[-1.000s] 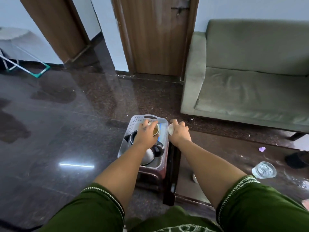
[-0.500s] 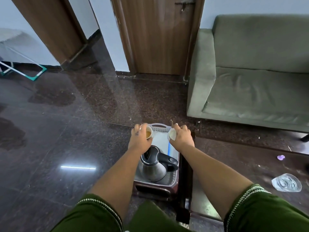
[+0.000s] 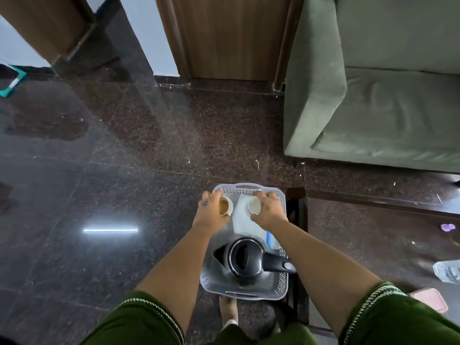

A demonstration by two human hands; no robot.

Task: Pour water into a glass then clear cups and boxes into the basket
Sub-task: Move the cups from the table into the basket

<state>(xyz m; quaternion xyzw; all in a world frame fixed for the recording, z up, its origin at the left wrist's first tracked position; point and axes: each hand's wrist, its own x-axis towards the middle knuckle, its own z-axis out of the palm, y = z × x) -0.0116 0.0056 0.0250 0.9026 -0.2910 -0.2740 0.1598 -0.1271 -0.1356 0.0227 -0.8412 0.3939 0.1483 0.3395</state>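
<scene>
Holding two paper cups over the far end of the grey basket point(image 3: 282, 286), I look down past both arms.

My left hand point(image 3: 210, 211) curls around a tea-stained cup point(image 3: 224, 206); my right hand point(image 3: 270, 210) grips a white cup point(image 3: 254, 205) above a white box point(image 3: 245, 224). A black kettle point(image 3: 245, 261) sits in the basket's near end.

Two paper cups held over the far end of the pale grey perforated plastic basket point(image 3: 249, 189).

The left hand point(image 3: 211, 214) grips a small white paper cup with a brown-stained inside point(image 3: 224, 206), tipped on its side with its mouth facing the camera. The right hand point(image 3: 267, 210) grips a second small white paper cup point(image 3: 254, 204), tipped likewise. In the basket lie a flat white box with a blue edge point(image 3: 245, 221) and a steel kettle with a black lid and handle point(image 3: 245, 261).
</scene>
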